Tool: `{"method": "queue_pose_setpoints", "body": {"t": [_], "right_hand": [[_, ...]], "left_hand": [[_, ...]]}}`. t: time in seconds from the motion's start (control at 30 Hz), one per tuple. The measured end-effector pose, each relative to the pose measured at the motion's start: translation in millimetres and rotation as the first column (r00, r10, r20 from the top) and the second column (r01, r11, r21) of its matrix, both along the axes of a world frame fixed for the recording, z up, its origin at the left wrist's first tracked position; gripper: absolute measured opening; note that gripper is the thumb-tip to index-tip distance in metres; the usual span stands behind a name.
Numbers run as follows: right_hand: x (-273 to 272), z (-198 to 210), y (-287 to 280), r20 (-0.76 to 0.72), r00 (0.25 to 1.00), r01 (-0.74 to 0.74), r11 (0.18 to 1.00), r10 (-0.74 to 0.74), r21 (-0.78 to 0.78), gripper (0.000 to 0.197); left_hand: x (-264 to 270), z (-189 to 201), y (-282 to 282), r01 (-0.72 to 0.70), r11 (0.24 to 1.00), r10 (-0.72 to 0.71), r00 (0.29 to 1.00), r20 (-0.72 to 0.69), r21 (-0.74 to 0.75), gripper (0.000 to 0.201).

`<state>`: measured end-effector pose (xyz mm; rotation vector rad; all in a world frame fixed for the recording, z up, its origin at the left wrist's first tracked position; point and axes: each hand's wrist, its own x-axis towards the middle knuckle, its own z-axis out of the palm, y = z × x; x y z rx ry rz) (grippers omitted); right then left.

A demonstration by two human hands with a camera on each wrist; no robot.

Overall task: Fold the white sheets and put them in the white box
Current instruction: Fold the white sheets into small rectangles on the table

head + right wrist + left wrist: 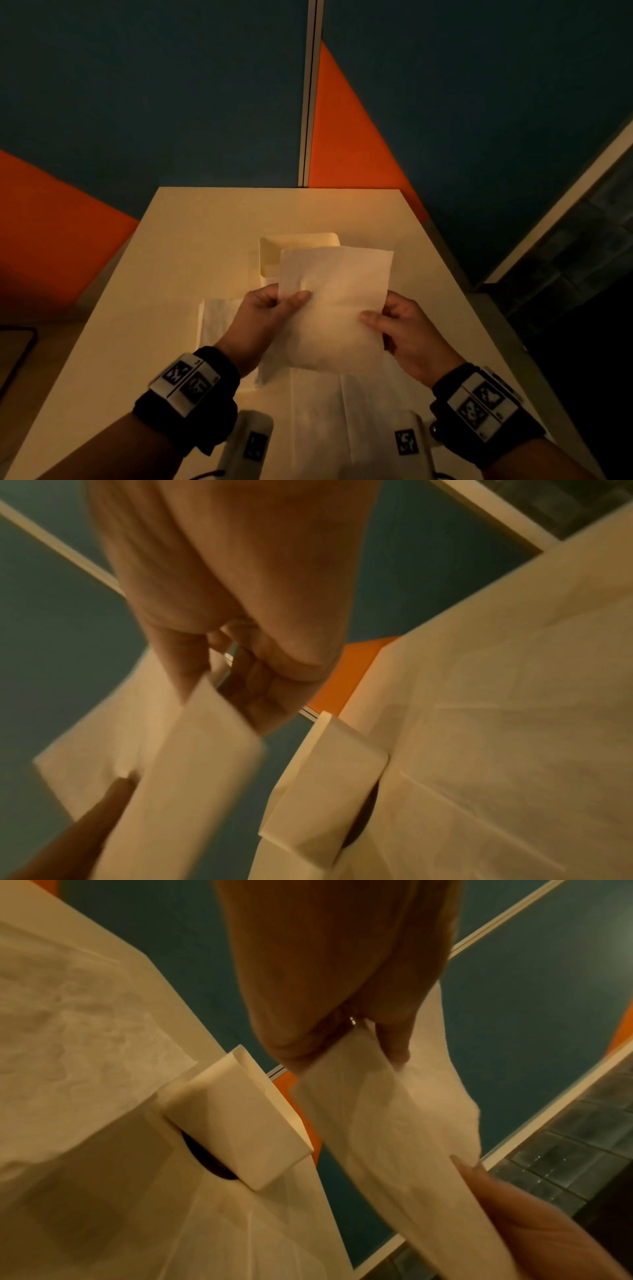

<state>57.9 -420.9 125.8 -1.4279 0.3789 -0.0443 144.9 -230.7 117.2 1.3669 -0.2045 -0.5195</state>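
A folded white sheet (pixel 334 308) hangs in the air above the table, held by both hands. My left hand (pixel 274 308) pinches its left edge, thumb on top. My right hand (pixel 394 318) pinches its right edge in the same way. The left wrist view shows the sheet (pixel 377 1123) stretched between my left hand (pixel 349 1031) and the other thumb. In the right wrist view my right hand (pixel 240 674) pinches the sheet (pixel 192 764). The white box (pixel 270 253) stands just beyond, partly hidden by the sheet; the same box (pixel 240 1123) (pixel 325 777) appears in both wrist views.
More white sheets (pixel 318 411) lie flat on the pale table (pixel 205 222) below my hands, one (pixel 219 318) reaching out to the left. Blue and orange partition walls (pixel 154 85) close off the far edge. A dark tiled floor (pixel 582 257) lies to the right.
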Motion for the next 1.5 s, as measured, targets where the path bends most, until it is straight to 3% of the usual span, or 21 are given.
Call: {"method": "queue_pose_setpoints", "body": {"t": [0.13, 0.23, 0.33, 0.43, 0.5, 0.63, 0.77, 0.9, 0.97, 1.03, 1.1, 1.17, 1.33, 1.5], "right_hand": [[-2.7, -1.0, -3.7, 0.033, 0.999, 0.036, 0.998, -0.038, 0.045, 0.023], [-7.1, 1.6, -9.9, 0.030, 1.000, -0.010, 1.000, 0.010, -0.004, 0.034], [-6.5, 3.3, -12.7, -0.012, 0.995, -0.100, 0.994, 0.100, -0.037, 0.045], [-1.6, 4.8, -7.1, -0.043, 0.966, -0.259, 0.959, 0.256, -0.118, 0.048], [2.1, 5.6, -0.3, -0.045, 0.938, -0.346, 0.924, 0.343, -0.164, 0.045], [9.8, 6.1, 10.9, -0.012, 0.905, -0.419, 0.887, 0.425, -0.196, 0.022], [12.5, 7.6, 9.7, -0.010, 0.908, -0.411, 0.888, 0.418, -0.206, 0.015], [18.0, 1.1, -14.6, -0.067, 0.971, -0.236, 0.960, 0.228, -0.150, 0.030], [20.3, -10.9, -32.8, -0.149, 0.987, -0.092, 0.964, 0.056, -0.248, 0.025], [20.5, -31.0, -52.3, -0.236, 0.970, -0.061, 0.886, -0.055, -0.459, 0.022], [16.6, -52.3, -69.8, -0.327, 0.942, -0.168, 0.743, -0.072, -0.648, 0.026], [10.1, -68.0, -81.6, -0.443, 0.895, -0.327, 0.599, -0.053, -0.731, 0.036], [1.9, -82.4, -86.8, -0.644, 0.764, -0.610, 0.300, -0.021, -0.734, 0.067], [6.7, -84.2, -76.3, -0.719, 0.694, -0.718, 0.092, 0.031, -0.690, 0.083]], "left_hand": [[2.7, 0.0, 10.6, 0.182, 0.983, -0.181, 0.983, -0.032, 0.024, 0.030], [8.6, 0.5, 25.4, 0.401, 0.916, -0.398, 0.910, -0.115, 0.004, 0.035], [8.9, 4.7, 33.1, 0.544, 0.837, -0.545, 0.821, -0.171, -0.056, 0.039], [2.8, 9.4, 27.1, 0.603, 0.797, -0.595, 0.783, -0.183, -0.013, 0.045], [-1.4, 8.7, 20.7, 0.608, 0.793, -0.592, 0.784, -0.184, 0.040, 0.043], [-7.9, 5.3, 11.1, 0.624, 0.774, -0.611, 0.781, -0.131, 0.105, 0.018], [-7.8, 4.5, 9.3, 0.569, 0.803, -0.567, 0.821, -0.070, 0.176, 0.028], [-1.7, -1.5, 16.4, 0.325, 0.930, -0.322, 0.946, -0.046, 0.169, 0.021], [2.6, -4.9, 22.0, 0.174, 0.972, -0.167, 0.984, -0.056, 0.158, 0.023], [6.3, -8.4, 29.8, 0.050, 0.983, -0.043, 0.998, -0.043, 0.177, 0.022], [9.3, -14.0, 39.7, -0.040, 0.975, 0.048, 0.998, -0.032, 0.216, 0.021], [12.3, -20.4, 50.0, -0.096, 0.955, 0.108, 0.994, -0.027, 0.280, 0.022], [17.1, -34.5, 70.6, -0.137, 0.867, 0.151, 0.988, 0.010, 0.480, 0.022], [18.7, -45.0, 79.4, -0.143, 0.776, 0.124, 0.990, 0.073, 0.614, 0.024]]}}
